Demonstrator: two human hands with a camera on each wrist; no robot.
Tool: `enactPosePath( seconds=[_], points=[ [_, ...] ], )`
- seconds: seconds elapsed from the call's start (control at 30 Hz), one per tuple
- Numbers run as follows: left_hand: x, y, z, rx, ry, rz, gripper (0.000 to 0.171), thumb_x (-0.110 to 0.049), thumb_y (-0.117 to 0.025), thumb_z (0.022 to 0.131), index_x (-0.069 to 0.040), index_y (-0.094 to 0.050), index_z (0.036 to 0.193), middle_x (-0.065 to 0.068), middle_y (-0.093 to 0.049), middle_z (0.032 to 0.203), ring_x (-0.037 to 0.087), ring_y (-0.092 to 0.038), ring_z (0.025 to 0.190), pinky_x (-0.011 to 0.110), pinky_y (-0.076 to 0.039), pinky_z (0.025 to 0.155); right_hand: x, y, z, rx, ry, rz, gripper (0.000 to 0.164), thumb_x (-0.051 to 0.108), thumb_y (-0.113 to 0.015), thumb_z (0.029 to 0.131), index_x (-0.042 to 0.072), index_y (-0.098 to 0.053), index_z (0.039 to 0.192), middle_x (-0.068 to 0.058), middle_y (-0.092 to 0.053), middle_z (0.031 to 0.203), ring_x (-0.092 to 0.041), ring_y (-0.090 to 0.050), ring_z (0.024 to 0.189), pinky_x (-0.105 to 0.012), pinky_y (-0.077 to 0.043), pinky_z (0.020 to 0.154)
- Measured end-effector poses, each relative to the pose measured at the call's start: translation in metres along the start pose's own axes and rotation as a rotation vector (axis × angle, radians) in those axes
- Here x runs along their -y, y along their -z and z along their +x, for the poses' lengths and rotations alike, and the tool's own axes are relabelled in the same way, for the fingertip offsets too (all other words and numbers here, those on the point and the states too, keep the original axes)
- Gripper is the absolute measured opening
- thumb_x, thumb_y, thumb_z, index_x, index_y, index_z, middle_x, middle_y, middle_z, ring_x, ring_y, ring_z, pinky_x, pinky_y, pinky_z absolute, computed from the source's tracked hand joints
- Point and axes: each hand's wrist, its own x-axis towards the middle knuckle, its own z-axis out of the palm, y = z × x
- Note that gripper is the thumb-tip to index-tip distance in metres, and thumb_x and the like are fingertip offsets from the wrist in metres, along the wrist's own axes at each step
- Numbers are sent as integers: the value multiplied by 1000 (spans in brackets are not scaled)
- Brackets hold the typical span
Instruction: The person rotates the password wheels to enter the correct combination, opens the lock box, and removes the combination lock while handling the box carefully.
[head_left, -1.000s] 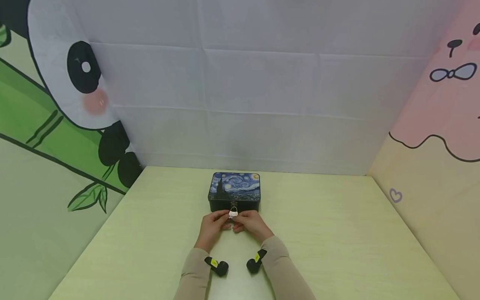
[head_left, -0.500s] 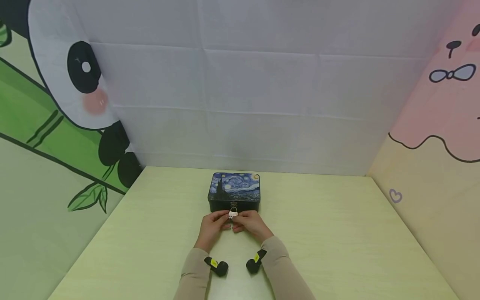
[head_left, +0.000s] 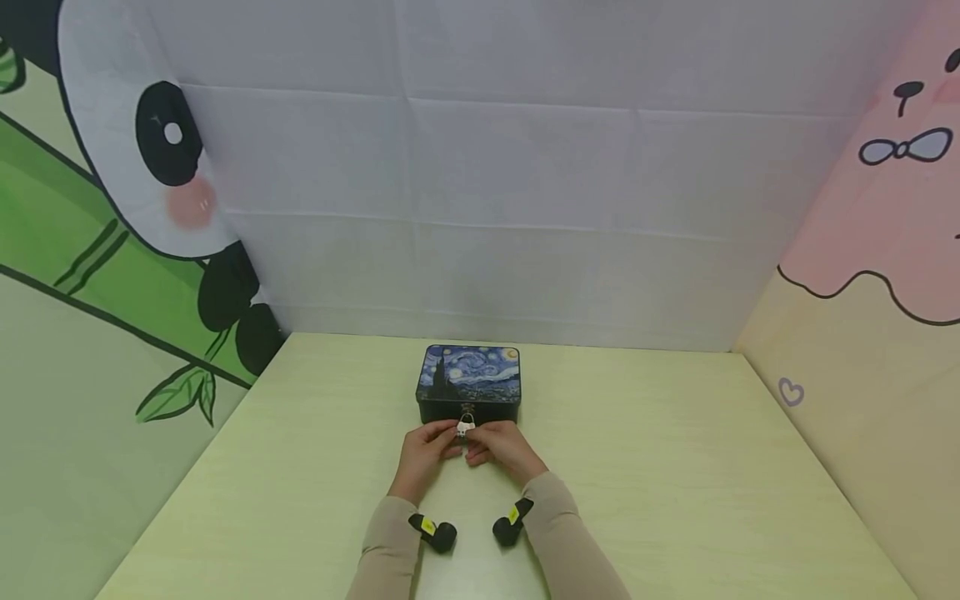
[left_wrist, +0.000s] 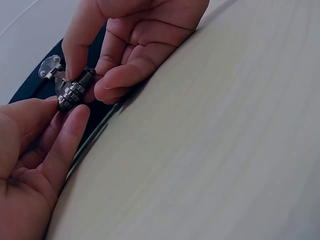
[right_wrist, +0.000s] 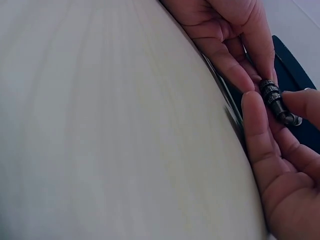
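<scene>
A small combination padlock (head_left: 465, 428) with rings of number dials hangs by its shackle at the front of a dark tin box (head_left: 470, 372), whose lid bears a swirling blue night-sky painting. My left hand (head_left: 422, 458) pinches one end of the padlock from the left. From the other side, the thumb and fingers of my right hand (head_left: 511, 450) hold it near its opposite end. Up close in the left wrist view, the dials (left_wrist: 72, 93) show between the fingertips, beside a silver clasp (left_wrist: 50, 66) on the box. The right wrist view shows the padlock (right_wrist: 271, 95) between both hands.
The box stands near the back edge of a pale yellow-green table (head_left: 637, 467). Behind it rises a white cloth (head_left: 510, 167), with cartoon-painted walls at the left and right. Dark wrist cameras (head_left: 444, 537) sit on both beige sleeves.
Both hands and the box keep their places. The padlock has turned slightly between the fingers, and its bright face looks smaller.
</scene>
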Motion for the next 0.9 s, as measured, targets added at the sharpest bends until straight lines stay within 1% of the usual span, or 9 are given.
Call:
enactPosePath(
  seconds=[0.23,0.4,0.57,0.9],
  points=[
    [1,0,0,5,-3,-11,27,2,-58,99,19,-61,119,25,-67,111,15,-70,86,27,-62,73,1,0,0,5,-3,-11,21,4,-59,98,-16,-66,99,-9,-66,71,-13,-66,59,-29,-62,63],
    [2,0,2,6,-5,-15,26,2,-58,98,19,-61,118,24,-68,109,15,-70,86,28,-62,72,1,-1,0,-2,-1,-24,21,4,-61,97,-16,-67,98,-10,-67,72,-13,-66,59,-29,-62,63],
    [1,-1,1,3,-5,-16,25,3,-59,98,19,-61,117,23,-69,108,15,-70,85,28,-62,72,2,-1,-1,-7,11,-42,21,4,-62,97,-16,-68,97,-12,-68,74,-14,-66,61,-32,-62,65],
    [2,0,1,14,-8,-19,25,3,-58,98,20,-61,117,24,-68,108,15,-70,85,28,-62,73,0,0,0,-10,2,-37,20,3,-61,97,-16,-67,98,-11,-68,73,-13,-67,61,-31,-62,65]
  ],
)
